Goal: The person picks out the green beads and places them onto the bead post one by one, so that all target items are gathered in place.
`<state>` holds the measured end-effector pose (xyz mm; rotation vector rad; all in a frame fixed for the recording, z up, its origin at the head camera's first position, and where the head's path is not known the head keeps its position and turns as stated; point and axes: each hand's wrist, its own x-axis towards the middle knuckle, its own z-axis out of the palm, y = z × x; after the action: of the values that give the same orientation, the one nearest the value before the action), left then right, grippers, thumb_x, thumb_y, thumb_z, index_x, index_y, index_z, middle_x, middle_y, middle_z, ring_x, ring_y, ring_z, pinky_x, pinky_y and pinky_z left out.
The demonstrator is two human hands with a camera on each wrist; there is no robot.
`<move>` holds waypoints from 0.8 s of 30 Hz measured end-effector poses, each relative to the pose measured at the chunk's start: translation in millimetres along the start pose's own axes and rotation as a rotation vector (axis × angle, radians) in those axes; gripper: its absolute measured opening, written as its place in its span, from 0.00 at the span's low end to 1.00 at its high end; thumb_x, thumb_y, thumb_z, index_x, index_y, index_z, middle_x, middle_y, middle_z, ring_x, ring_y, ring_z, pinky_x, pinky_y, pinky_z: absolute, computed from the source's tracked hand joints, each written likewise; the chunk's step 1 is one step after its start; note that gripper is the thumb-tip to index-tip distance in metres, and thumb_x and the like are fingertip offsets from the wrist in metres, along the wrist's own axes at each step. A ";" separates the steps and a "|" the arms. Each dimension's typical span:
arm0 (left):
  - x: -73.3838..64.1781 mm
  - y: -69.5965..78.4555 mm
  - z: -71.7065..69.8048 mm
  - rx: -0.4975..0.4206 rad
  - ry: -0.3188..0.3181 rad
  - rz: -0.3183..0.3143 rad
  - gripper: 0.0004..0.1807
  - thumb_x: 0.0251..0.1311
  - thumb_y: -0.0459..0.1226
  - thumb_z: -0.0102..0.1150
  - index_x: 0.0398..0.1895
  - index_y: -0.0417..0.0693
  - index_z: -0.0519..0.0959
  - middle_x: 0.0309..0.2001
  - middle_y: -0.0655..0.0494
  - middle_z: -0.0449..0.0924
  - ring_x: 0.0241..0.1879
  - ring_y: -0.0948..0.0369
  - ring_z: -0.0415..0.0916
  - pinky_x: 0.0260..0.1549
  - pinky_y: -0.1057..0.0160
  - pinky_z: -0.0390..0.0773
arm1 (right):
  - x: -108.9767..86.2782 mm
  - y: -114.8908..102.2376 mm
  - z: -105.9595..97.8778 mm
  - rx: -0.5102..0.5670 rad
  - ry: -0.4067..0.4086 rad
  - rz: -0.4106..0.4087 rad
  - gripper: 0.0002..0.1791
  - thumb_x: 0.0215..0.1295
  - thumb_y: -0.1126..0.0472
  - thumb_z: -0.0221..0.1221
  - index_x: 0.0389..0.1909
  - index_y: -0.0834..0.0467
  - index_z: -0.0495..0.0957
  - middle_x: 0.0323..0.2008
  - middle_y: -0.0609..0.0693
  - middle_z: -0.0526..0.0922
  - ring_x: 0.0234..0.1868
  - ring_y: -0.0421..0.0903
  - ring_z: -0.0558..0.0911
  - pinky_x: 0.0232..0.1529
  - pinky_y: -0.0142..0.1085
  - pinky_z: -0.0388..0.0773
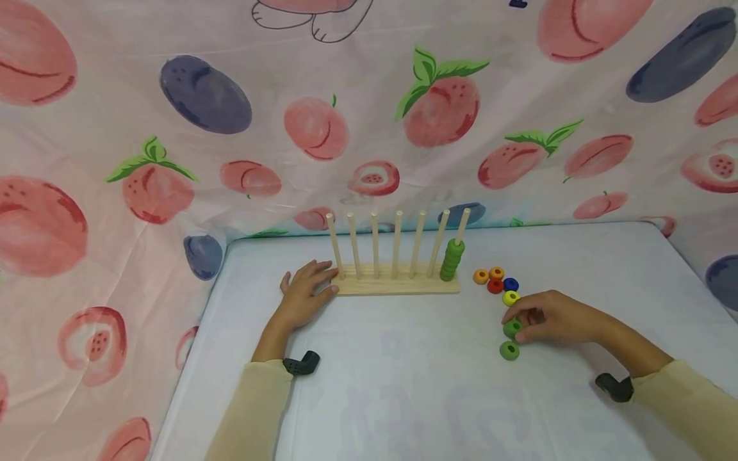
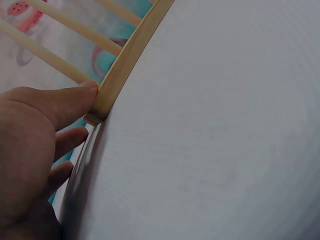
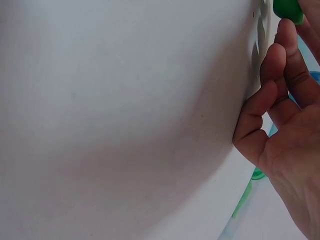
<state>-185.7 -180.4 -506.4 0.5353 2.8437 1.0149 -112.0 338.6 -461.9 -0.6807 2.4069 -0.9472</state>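
Observation:
In the head view, my right hand (image 1: 550,318) pinches a green bead (image 1: 512,329) between thumb and fingers, low over the white table. At the top of the right wrist view, part of that green bead (image 3: 288,10) shows by the fingertips. Just below it lies another loose green bead (image 1: 510,351). My left hand (image 1: 304,298) rests against the left end of a wooden peg rack (image 1: 398,287), its fingers spread. The left wrist view has the thumb (image 2: 75,102) touching the rack's end. Several green beads (image 1: 452,259) are stacked on the rightmost peg; the other pegs are bare.
Between rack and right hand lie two orange beads (image 1: 481,276), a red bead (image 1: 494,286), a blue bead (image 1: 510,284) and a yellow bead (image 1: 510,298). A fruit-patterned cloth (image 1: 323,70) hangs behind the white table (image 1: 403,371). Each wrist wears a black device (image 1: 302,363).

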 end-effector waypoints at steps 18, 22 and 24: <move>-1.8 -0.4 -1.1 0.005 -0.005 -0.002 0.25 0.72 0.51 0.58 0.69 0.55 0.76 0.76 0.54 0.66 0.81 0.47 0.49 0.71 0.29 0.29 | 10.9 -38.5 -33.4 -0.044 0.169 -0.037 0.18 0.64 0.52 0.70 0.53 0.50 0.84 0.42 0.42 0.85 0.44 0.35 0.80 0.44 0.30 0.82; -1.3 1.3 -1.4 -0.005 -0.006 0.002 0.26 0.72 0.51 0.58 0.69 0.55 0.76 0.76 0.53 0.66 0.81 0.47 0.49 0.71 0.29 0.29 | 15.8 -50.1 -41.8 -0.030 0.205 -0.025 0.18 0.66 0.54 0.69 0.56 0.51 0.83 0.50 0.45 0.86 0.49 0.34 0.82 0.47 0.31 0.83; -1.0 1.8 -1.6 -0.003 -0.004 0.003 0.26 0.72 0.50 0.58 0.69 0.55 0.76 0.76 0.53 0.66 0.81 0.47 0.49 0.71 0.29 0.29 | 18.8 -54.5 -45.1 -0.031 0.222 -0.023 0.19 0.67 0.54 0.68 0.57 0.51 0.81 0.50 0.44 0.86 0.49 0.34 0.83 0.47 0.31 0.83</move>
<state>-184.5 -180.4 -504.1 0.5405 2.8376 1.0176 -137.5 314.7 -397.7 -0.6452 2.6165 -1.0457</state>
